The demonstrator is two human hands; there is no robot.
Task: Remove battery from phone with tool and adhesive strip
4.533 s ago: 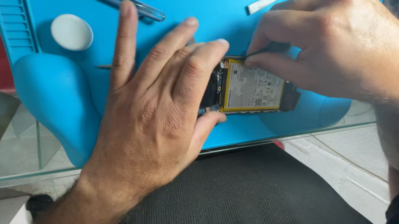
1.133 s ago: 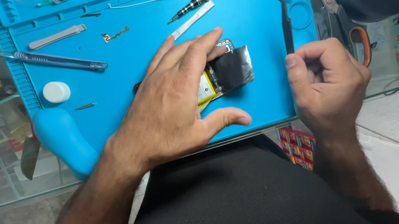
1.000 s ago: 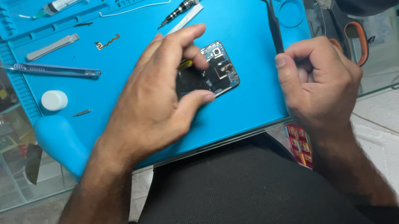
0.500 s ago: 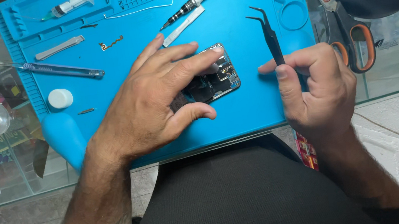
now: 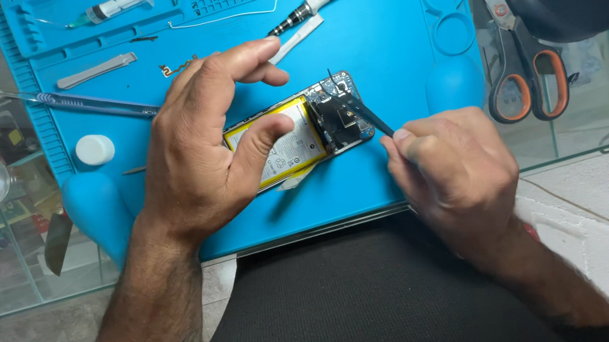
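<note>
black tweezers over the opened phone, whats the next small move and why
Probably ease the black fine-tipped tweezers down onto the dark circuit board of the opened phone. Their tips sit right at it in the right hand, while the left hand presses its thumb on the yellow-edged battery, which steadies the phone.

A blue mat [image 5: 398, 47] bears a yellow-and-white battery [image 5: 293, 145], orange-handled scissors [image 5: 526, 84] and seemingly black tweezers [image 5: 364, 111].
</note>
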